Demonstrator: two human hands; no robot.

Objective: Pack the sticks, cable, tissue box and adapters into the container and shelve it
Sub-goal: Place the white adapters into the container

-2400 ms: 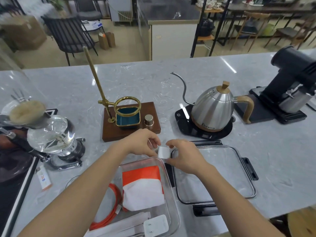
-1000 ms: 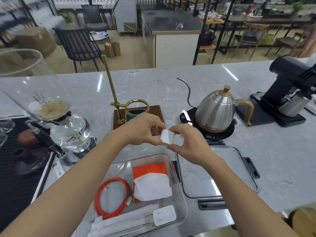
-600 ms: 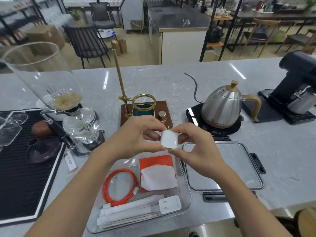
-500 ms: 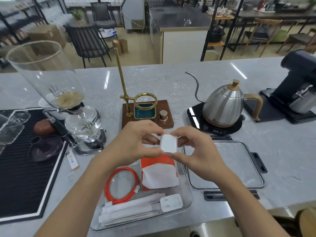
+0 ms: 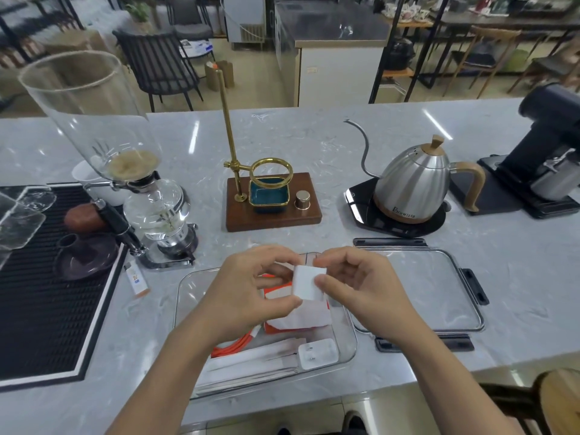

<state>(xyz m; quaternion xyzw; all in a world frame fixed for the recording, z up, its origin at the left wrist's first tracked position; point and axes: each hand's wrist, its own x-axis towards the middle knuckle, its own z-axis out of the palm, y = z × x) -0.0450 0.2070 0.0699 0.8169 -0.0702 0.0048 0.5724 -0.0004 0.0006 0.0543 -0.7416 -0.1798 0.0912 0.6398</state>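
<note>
— Where was the white adapter (image 5: 308, 282)?
— Pinched between both hands above the clear container (image 5: 346, 346): left hand (image 5: 251, 288) gripped its left edge, right hand (image 5: 361, 285) its right, fingers curled.

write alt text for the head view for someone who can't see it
Both hands, left hand and right hand, pinch a white adapter above a clear container on a marble counter; its lid lies beside it.
</note>
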